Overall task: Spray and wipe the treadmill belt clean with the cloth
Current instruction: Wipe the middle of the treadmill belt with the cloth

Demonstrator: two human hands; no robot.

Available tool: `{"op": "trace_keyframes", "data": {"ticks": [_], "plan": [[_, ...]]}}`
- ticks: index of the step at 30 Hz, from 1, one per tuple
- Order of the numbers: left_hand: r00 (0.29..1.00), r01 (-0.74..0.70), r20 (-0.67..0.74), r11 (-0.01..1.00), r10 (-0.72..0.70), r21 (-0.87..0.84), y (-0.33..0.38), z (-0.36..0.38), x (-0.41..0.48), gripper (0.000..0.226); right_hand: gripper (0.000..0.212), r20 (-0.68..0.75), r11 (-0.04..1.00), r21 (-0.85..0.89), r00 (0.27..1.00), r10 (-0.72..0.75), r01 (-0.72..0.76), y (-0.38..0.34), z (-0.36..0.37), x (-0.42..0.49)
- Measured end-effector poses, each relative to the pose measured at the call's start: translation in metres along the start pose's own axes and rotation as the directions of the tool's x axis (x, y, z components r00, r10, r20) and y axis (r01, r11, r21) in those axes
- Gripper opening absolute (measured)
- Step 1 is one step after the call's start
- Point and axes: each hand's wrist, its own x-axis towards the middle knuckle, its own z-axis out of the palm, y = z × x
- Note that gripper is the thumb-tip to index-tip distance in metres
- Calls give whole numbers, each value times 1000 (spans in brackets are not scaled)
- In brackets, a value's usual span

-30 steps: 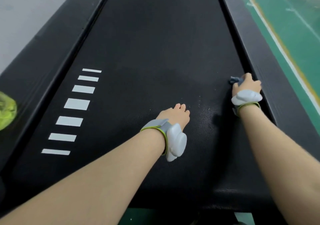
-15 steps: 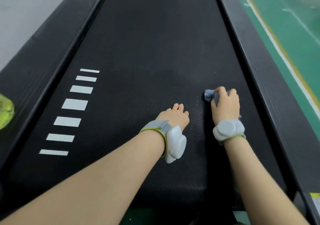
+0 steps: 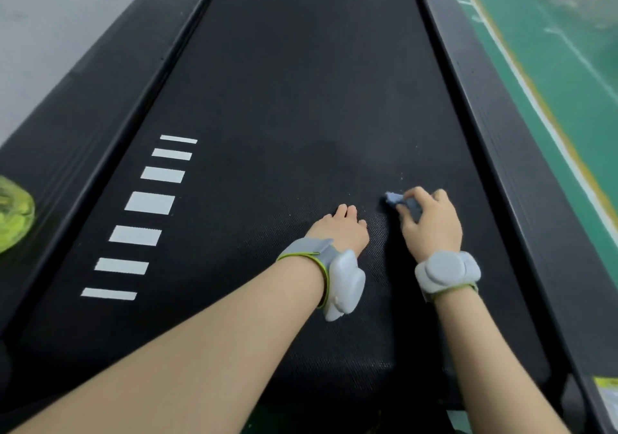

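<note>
**Entry: treadmill belt, wiping in hand**

Belt (image 3: 301, 105): black, textured, running from 6 o'clock to 12 o'clock through the view. White bars (image 3: 150, 202) printed in a column at about 9 o'clock of the hands. Pale specks lie on the belt just beyond the cloth.

Cloth (image 3: 399, 201): small, grey-blue, bunched; lies on the belt at roughly 4 o'clock of frame centre, one corner sticking out toward 9 o'clock from under the fingers.

Right hand (image 3: 431, 219): fingers closed down over the cloth, pressing it to the belt; bunching it likely gives a firmer rubbing pad. Grey wrist device worn.

Left hand (image 3: 342, 229): flat on the belt, palm down, fingers together, holding nothing; just beside the right hand, at its 9 o'clock. Judged to be a prop for the leaning body. Matching wrist device with green-edged strap.

Side rails (image 3: 501, 132): black, flanking the belt.

Yellow-green object (image 3: 13, 214): on the left rail at 9 o'clock, blurred; possibly the spray bottle, cannot tell.

Floor (image 3: 568, 49): green, white line, at 2 o'clock.

Status: wiping stage, judged mid-task.
</note>
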Motion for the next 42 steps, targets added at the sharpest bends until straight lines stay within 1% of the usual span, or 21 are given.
{"op": "trace_keyframes", "data": {"ticks": [3,7,9,11,13,15,17,19,22,24,26,29,31,33,35,39,40,42], "plan": [[997,-39,-59,997,44,71,-3,0,-11,60,17,-19,1000,-1,1000,-22,22,-3,-2,-27],[984,-54,-161,993,71,109,-7,0,-23,62,19,-26,998,49,999,-28,30,-10,5,-3],[990,-43,-131,997,51,66,-6,-2,-23,60,22,-23,998,53,999,-26,27,-15,11,29],[998,-31,-52,998,34,57,-4,-6,-19,44,24,-6,999,34,1000,1,0,-21,18,65],[1000,-15,-15,997,16,81,-2,-7,-16,33,26,29,998,6,998,62,-62,-27,21,93],[1000,-22,-9,995,23,96,-1,-9,-15,33,29,59,990,1,988,143,-144,-31,22,108],[999,-35,-19,995,37,97,2,-10,-15,33,29,67,987,-4,985,159,-160,-30,20,103],[1000,-26,-2,994,26,102,2,-9,-15,33,27,64,995,12,993,102,-103,-29,18,81],[1000,16,15,997,-17,76,-1,-11,-18,32,25,21,1000,2,1000,-3,3,-23,14,25],[1000,21,6,998,-21,61,-3,-11,-19,33,22,-13,995,51,997,-82,83,-21,11,-12],[1000,17,-2,998,-16,61,-6,-9,-23,34,18,-6,986,84,990,-144,144,-20,6,-36],[1000,5,-17,998,-4,66,-7,-8,-25,34,17,62,979,92,980,-189,183,-19,2,-33],[999,-11,-30,996,13,94,-4,-8,-24,34,19,65,976,76,976,-208,203,-20,5,-12],[999,-29,-32,992,33,124,-3,-7,-21,34,24,47,983,60,983,-178,175,-24,13,22],[999,-40,-22,992,43,122,-3,-8,-19,34,26,37,994,19,993,-112,112,-28,20,59],[998,-56,-36,992,60,114,-8,-7,-19,32,26,91,996,9,992,84,-85,-40,30,105],[997,-56,-45,992,62,116,-8,-7,-20,32,25,107,994,29,989,102,-106,-42,31,105],[997,-51,-53,994,57,101,-10,-7,-24,31,24,122,997,48,991,60,-67,-44,26,84]]}}
